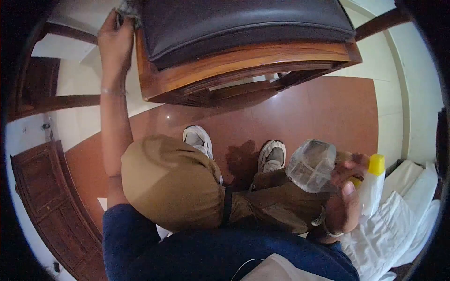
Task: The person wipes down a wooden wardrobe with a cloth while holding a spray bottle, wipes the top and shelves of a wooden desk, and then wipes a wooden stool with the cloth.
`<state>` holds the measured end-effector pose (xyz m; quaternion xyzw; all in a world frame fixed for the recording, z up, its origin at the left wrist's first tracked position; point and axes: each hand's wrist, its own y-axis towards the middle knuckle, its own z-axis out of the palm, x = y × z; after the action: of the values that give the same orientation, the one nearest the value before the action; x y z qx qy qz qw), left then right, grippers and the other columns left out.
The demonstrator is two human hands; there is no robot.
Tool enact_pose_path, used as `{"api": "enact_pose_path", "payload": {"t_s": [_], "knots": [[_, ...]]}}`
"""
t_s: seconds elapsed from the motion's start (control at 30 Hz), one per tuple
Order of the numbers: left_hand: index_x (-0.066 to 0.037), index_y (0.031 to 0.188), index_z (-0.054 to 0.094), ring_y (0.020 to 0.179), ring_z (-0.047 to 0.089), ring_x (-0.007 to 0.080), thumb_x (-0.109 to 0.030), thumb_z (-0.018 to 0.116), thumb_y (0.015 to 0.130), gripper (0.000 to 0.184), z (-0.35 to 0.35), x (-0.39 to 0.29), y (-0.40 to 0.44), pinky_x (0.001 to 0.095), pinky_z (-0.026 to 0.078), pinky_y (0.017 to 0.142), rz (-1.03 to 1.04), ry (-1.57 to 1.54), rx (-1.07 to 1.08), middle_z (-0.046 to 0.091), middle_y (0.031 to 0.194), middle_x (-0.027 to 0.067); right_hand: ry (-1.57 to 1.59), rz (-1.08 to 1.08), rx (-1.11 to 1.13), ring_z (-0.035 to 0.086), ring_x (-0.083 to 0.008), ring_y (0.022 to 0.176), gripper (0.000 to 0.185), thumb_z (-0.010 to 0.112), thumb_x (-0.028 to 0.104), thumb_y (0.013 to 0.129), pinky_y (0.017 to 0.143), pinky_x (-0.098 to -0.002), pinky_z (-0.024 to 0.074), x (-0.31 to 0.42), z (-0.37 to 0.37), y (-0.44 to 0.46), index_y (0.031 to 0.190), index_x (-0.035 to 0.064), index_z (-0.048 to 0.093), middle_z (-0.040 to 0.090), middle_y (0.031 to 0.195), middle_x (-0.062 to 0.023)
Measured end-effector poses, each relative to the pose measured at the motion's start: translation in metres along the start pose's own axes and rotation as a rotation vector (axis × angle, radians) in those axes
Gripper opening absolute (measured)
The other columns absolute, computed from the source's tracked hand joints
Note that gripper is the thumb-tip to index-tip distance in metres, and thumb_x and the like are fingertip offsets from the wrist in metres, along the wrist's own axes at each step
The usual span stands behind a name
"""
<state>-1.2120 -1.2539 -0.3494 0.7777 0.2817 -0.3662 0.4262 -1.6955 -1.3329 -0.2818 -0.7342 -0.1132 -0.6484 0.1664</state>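
My left hand [116, 40] is closed on a greyish cloth [128, 11] at the left side of a wooden chair seat frame [253, 58]. A dark leather cushion [243, 25] lies on that frame. Low on the right, my right hand [347, 187] is wrapped round a spray bottle with a clear body [311, 166] and a white and yellow spray head [375, 178]. The bottle is tilted on its side, above my right leg and apart from the chair. My palm hides part of its neck.
My knees and shoes [272, 157] are below the chair on the reddish-brown floor [328, 105]. White fabric [389, 229] lies in folds at the lower right. A dark wooden door [51, 192] stands at the left, and a pale wall [422, 93] at the right.
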Motion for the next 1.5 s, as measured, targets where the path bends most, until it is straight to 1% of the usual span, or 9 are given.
{"api": "enact_pose_path", "payload": {"t_s": [0.07,0.17,0.23,0.33,0.4,0.77,1.07,1.27,1.5], "knots": [[-0.002,0.138,0.062,0.11,0.065,0.0217,-0.029,0.058,0.104,0.044,0.004,0.011,0.049,0.0368,0.05,0.095,-0.048,0.269,0.042,0.068,0.129,0.0122,-0.026,-0.002,-0.01,0.058,-0.0219,0.093,0.07,0.068,0.023,0.083,0.088,-0.0366,0.0437,0.002,0.005,0.003,0.143,-0.0056,0.045,0.061,0.117,-0.0166],[-0.002,0.16,0.026,0.136,0.046,0.0232,-0.042,0.067,0.099,0.083,0.011,-0.019,0.085,0.0356,0.038,0.115,-0.198,-0.273,0.393,0.046,0.153,0.0142,-0.09,0.027,-0.025,0.058,-0.0218,0.091,0.069,0.068,0.022,0.082,0.09,-0.0384,0.0442,0.008,0.009,0.005,0.141,-0.0062,0.047,0.062,0.115,-0.0171],[-0.007,0.163,0.022,0.144,0.037,0.0215,-0.046,0.072,0.095,0.093,0.035,0.002,0.123,0.0355,0.032,0.12,-0.305,-0.194,0.27,0.038,0.16,0.0123,-0.105,0.016,-0.033,0.061,-0.0217,0.09,0.067,0.073,0.022,0.081,0.088,-0.0373,0.0472,0.01,0.008,0.008,0.137,-0.005,0.05,0.065,0.114,-0.0173],[-0.001,0.139,0.06,0.11,0.066,0.0235,-0.036,0.057,0.103,0.051,0.035,0.068,0.149,0.0368,0.051,0.095,-0.324,-0.269,0.069,0.065,0.135,0.0159,-0.004,0.013,-0.044,0.067,-0.0212,0.098,0.061,0.084,0.025,0.081,0.085,-0.0351,0.0545,0.012,0.006,0.011,0.129,-0.0009,0.056,0.071,0.109,-0.0168],[-0.001,0.139,0.06,0.107,0.067,0.0265,-0.051,0.069,0.095,0.068,0.025,0.089,0.143,0.0366,0.052,0.094,-0.206,-0.265,0.056,0.067,0.126,0.0218,0.008,-0.022,-0.003,0.067,-0.0206,0.102,0.058,0.083,0.023,0.083,0.089,-0.0343,0.0527,0.011,0.002,0.014,0.129,-0.001,0.058,0.071,0.11,-0.0151],[-0.003,0.13,0.066,0.103,0.067,0.0277,-0.033,0.071,0.09,0.051,-0.004,-0.018,-0.115,0.0374,0.053,0.089,0.05,-0.065,-0.022,0.068,0.124,0.0178,0.0,-0.012,0.076,0.065,-0.013,0.084,0.043,0.075,0.009,0.086,0.079,-0.0281,0.0525,0.017,-0.009,0.02,0.125,-0.0011,0.063,0.073,0.107,-0.0104],[-0.004,0.123,0.071,0.101,0.067,0.0286,-0.019,0.072,0.086,0.04,-0.034,-0.113,-0.136,0.038,0.054,0.084,0.738,0.332,0.02,0.069,0.123,0.0146,0.107,-0.079,0.089,0.07,-0.0174,0.094,0.039,0.077,0.002,0.084,0.084,-0.0287,0.0533,0.012,0.0,0.01,0.12,-0.0032,0.065,0.073,0.108,-0.0117],[-0.009,0.119,0.075,0.105,0.065,0.0257,-0.013,0.069,0.085,0.035,-0.015,-0.172,-0.1,0.0384,0.053,0.085,1.176,0.629,0.669,0.067,0.129,0.0086,0.044,-0.213,0.115,0.07,-0.0204,0.096,0.037,0.077,0.0,0.084,0.085,-0.0298,0.0539,0.006,-0.001,0.006,0.119,-0.0033,0.065,0.072,0.106,-0.0124],[-0.003,0.134,0.066,0.126,0.054,0.0179,-0.014,0.057,0.089,0.047,0.058,-0.134,-0.102,0.0362,0.044,0.103,1.471,0.966,0.725,0.055,0.149,0.0028,0.003,-0.29,0.174,0.064,-0.0091,0.085,0.037,0.076,0.007,0.088,0.078,-0.0253,0.0521,0.005,-0.006,0.005,0.122,-0.0015,0.063,0.072,0.11,-0.009]]}}
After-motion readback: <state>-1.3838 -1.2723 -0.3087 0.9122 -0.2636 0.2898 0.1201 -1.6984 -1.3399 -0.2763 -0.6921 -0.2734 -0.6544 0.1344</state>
